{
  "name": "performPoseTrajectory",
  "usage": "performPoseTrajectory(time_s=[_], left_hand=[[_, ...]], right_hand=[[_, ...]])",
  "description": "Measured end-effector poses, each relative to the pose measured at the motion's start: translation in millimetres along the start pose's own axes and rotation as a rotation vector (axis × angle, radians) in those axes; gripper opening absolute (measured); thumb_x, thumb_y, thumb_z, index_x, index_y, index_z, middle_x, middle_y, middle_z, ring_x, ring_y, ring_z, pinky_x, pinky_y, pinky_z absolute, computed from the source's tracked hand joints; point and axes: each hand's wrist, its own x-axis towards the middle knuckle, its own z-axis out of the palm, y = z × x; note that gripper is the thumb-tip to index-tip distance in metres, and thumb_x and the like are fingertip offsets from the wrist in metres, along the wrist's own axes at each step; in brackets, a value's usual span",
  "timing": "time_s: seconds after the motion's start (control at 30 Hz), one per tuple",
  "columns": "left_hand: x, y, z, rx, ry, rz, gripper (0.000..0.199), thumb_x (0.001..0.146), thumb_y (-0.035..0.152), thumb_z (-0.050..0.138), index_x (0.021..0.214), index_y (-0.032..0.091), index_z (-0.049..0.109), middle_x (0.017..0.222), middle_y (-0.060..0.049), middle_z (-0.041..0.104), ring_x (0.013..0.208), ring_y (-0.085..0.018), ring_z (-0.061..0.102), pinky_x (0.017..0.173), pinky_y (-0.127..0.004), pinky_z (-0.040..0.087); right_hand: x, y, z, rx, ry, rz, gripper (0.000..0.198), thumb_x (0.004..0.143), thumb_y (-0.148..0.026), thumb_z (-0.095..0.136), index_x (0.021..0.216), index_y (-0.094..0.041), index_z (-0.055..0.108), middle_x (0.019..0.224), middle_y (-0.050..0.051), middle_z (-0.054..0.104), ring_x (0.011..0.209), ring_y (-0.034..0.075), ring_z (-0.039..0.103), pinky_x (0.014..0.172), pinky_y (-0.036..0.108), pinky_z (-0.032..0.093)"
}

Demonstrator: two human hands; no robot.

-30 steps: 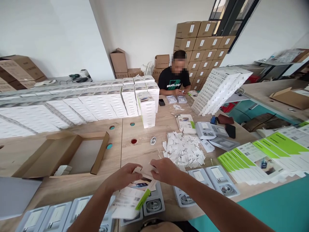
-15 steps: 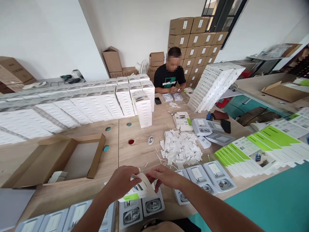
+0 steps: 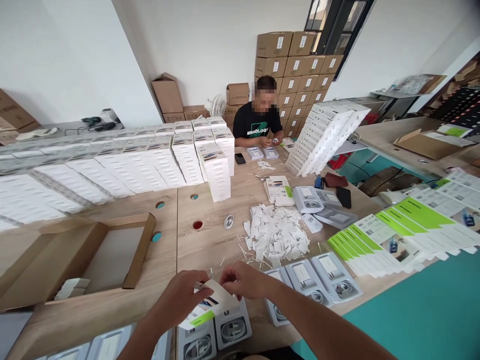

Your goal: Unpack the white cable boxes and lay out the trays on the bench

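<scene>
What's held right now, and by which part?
A printed carton: the left hand grips its far left part. The right hand is at its far right edge, grip unclear.

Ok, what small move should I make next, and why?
Probably pull any loose scrap from the printed carton with your right hand: your left hand grips the carton, the right is at its edge, and a pile of white scraps lies ahead.

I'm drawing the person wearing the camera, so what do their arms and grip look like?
The left arm and right arm have no sleeves, watch or bracelet showing. The left grip and right grip are ordinary hands without gloves. Some fingers are hidden, so I can't rule out rings.
</scene>
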Motion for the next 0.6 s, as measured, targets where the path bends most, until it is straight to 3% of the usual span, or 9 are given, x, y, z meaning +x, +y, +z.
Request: performPoseTrajectory(time_s=[0.17, 0.27, 0.33, 0.43, 0.53, 0.6], left_hand=[[9.7, -20.1, 3.4, -0.303, 0.066, -0.089, 0.037, 0.081, 0.051, 0.059, 0.066, 0.020, 0.046, 0.057, 0.007, 0.048, 0.054, -0.011, 0.044, 0.051, -0.023, 0.028], [13.2, -29.2, 6.1, -0.531, 0.155, -0.166, 0.037, 0.078, 0.055, 0.063, 0.073, 0.019, 0.053, 0.066, 0.003, 0.061, 0.062, -0.014, 0.055, 0.055, -0.023, 0.037], [13.2, -34.3, 8.3, -0.715, 0.213, -0.290, 0.038, 0.076, 0.056, 0.065, 0.086, 0.020, 0.058, 0.081, 0.000, 0.069, 0.074, -0.018, 0.064, 0.062, -0.025, 0.045], [11.6, -38.7, 11.7, -0.986, 0.290, -0.424, 0.046, 0.073, 0.054, 0.071, 0.106, 0.024, 0.059, 0.096, -0.004, 0.072, 0.083, -0.021, 0.069, 0.069, -0.030, 0.052], [10.3, -35.2, 14.5, -1.202, 0.340, -0.376, 0.049, 0.071, 0.045, 0.077, 0.110, 0.022, 0.059, 0.097, -0.007, 0.074, 0.083, -0.023, 0.071, 0.070, -0.032, 0.055], [8.6, -29.7, 15.1, -1.285, 0.352, -0.323, 0.043, 0.072, 0.040, 0.078, 0.106, 0.021, 0.061, 0.094, -0.007, 0.074, 0.083, -0.023, 0.072, 0.068, -0.031, 0.056]], right_hand=[[26.8, 24.2, -33.3, -0.158, 0.392, 0.155, 0.017, 0.082, -0.018, 0.051, 0.093, -0.015, 0.064, 0.077, 0.003, 0.070, 0.063, 0.013, 0.065, 0.052, 0.022, 0.048], [32.2, 37.4, -54.7, -0.254, 0.532, 0.192, 0.026, 0.074, -0.014, 0.061, 0.100, -0.015, 0.065, 0.093, 0.009, 0.072, 0.089, 0.021, 0.067, 0.075, 0.030, 0.051], [29.6, 39.3, -58.6, -0.303, 0.590, 0.180, 0.036, 0.073, -0.014, 0.065, 0.109, -0.017, 0.064, 0.112, 0.012, 0.068, 0.109, 0.026, 0.061, 0.091, 0.036, 0.046], [20.1, 29.5, -42.1, -0.272, 0.553, 0.110, 0.037, 0.087, -0.033, 0.056, 0.122, -0.021, 0.060, 0.126, 0.011, 0.063, 0.116, 0.025, 0.058, 0.097, 0.038, 0.044], [10.2, 13.7, -7.0, 0.031, 0.326, -0.029, 0.045, 0.091, -0.047, 0.050, 0.131, -0.027, 0.052, 0.123, 0.006, 0.064, 0.109, 0.023, 0.062, 0.088, 0.037, 0.051], [6.7, 6.0, 16.7, 0.256, 0.256, -0.115, 0.041, 0.088, -0.044, 0.056, 0.125, -0.026, 0.054, 0.114, 0.005, 0.067, 0.100, 0.023, 0.065, 0.082, 0.036, 0.053]])
